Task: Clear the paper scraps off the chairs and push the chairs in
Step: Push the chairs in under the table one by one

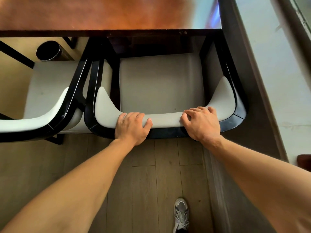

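Note:
A chair [161, 84] with a black frame and a pale grey seat stands right below me, its front partly under the brown table [101, 14]. Its seat shows no paper scraps, only a tiny dark speck. My left hand [133, 126] grips the top of the curved backrest left of centre. My right hand [202, 123] grips the same backrest to the right. A second, matching chair [50, 101] stands close by on the left, its frame almost touching the first; its visible seat looks bare.
A black round bin [48, 50] sits on the floor under the table at the left. A dark wall skirting and pale wall [269, 81] run close along the chair's right side. My shoe [181, 214] stands on the wooden floor behind the chair.

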